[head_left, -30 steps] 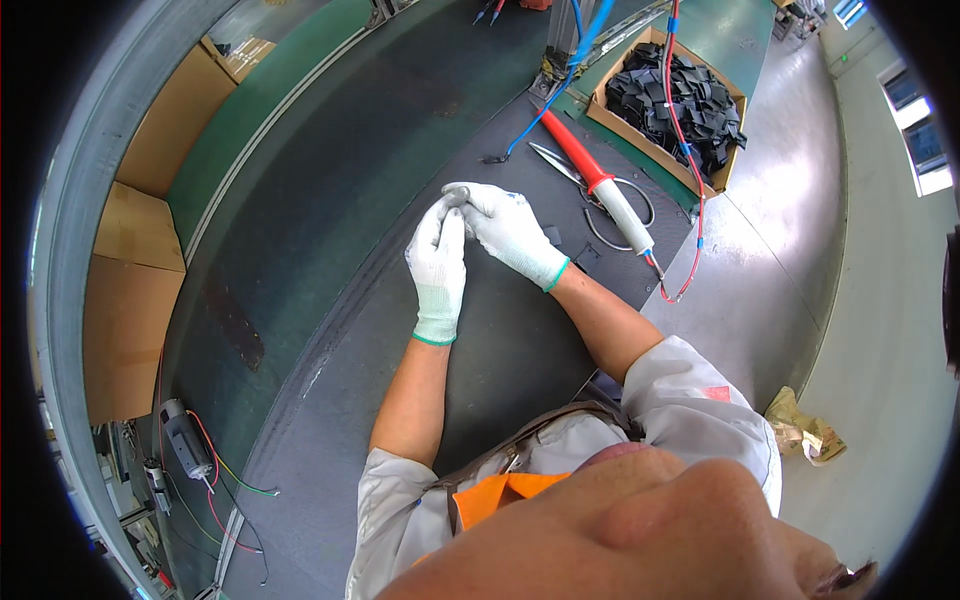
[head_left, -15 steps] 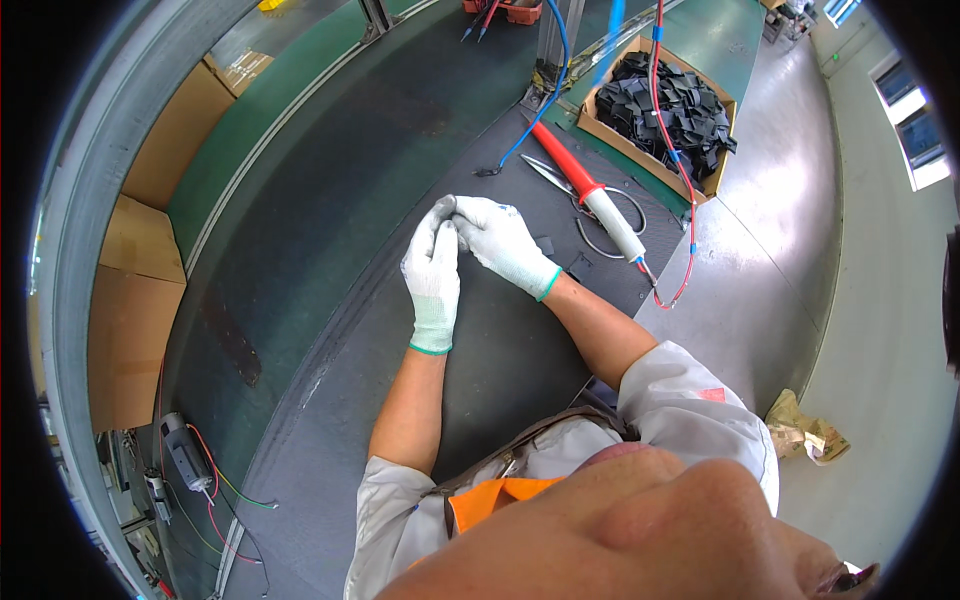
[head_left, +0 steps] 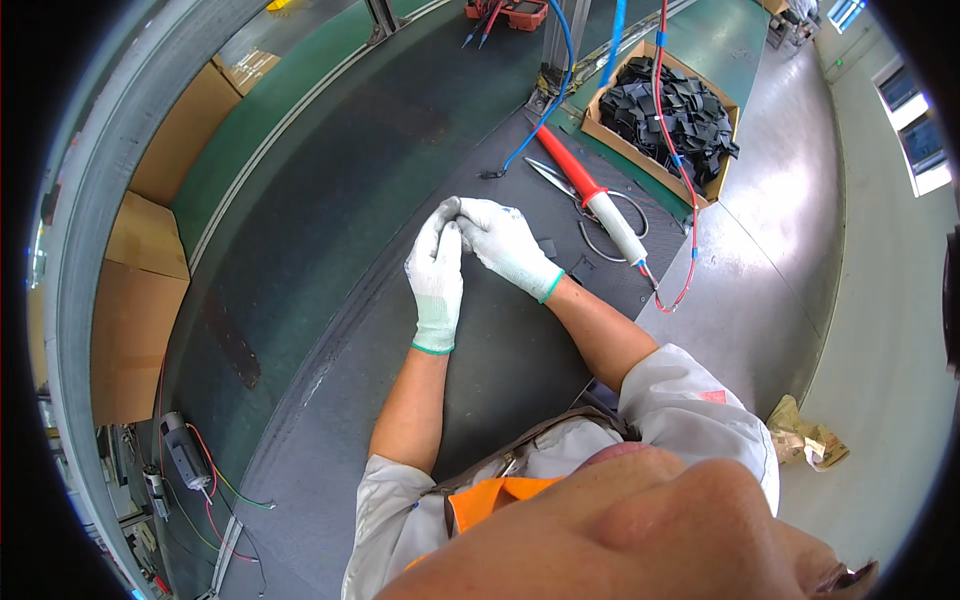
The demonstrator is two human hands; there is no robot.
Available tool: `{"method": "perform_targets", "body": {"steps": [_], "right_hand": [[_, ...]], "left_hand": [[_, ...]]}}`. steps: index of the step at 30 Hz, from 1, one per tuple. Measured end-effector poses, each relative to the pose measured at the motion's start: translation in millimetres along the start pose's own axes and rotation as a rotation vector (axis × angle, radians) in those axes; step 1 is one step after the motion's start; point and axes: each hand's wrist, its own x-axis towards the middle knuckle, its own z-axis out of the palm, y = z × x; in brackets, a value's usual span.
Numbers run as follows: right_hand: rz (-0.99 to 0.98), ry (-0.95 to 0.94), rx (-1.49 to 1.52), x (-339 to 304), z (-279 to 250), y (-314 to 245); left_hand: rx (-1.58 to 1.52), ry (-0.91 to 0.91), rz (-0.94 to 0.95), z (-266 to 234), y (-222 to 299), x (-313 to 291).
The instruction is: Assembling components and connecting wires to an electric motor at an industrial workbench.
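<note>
Both my hands wear white knit gloves with green cuffs, and they meet fingertip to fingertip over the dark mat (head_left: 390, 350). My left hand (head_left: 436, 272) points away from me, its fingers bent and pressed together. From the right, my right hand (head_left: 497, 240) closes in with fingers curled against the left ones. Whatever lies between the fingers is hidden by the gloves. Right of my hands are scissors (head_left: 555, 178) and a red-and-white probe-like handle (head_left: 590, 190) on a cable. Small black flat pieces (head_left: 581, 268) lie by my right wrist.
An open cardboard box (head_left: 725, 185) of black pieces stands at far right. Blue wire (head_left: 545, 120) and red wire (head_left: 690, 250) hang beside it. At lower left lies a grey motor (head_left: 185, 450) with loose leads. Cartons (head_left: 135, 320) stand along the left edge.
My hands stay together in nearly the same pose. The whole view has shifted very slightly; nothing on the mat has visibly moved.
</note>
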Motion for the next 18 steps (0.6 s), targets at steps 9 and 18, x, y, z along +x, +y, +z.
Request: {"method": "perform_targets", "body": {"steps": [9, 18], "right_hand": [[-0.005, 0.002, -0.003, 0.6, 1.9, 3.4], [0.052, -0.024, 0.059, 0.2, -0.4, -5.8]], "left_hand": [[0.011, 0.002, 0.003, -0.1, -2.9, 0.9], [-0.015, 0.004, -0.012, -0.9, -1.5, -0.8]]}}
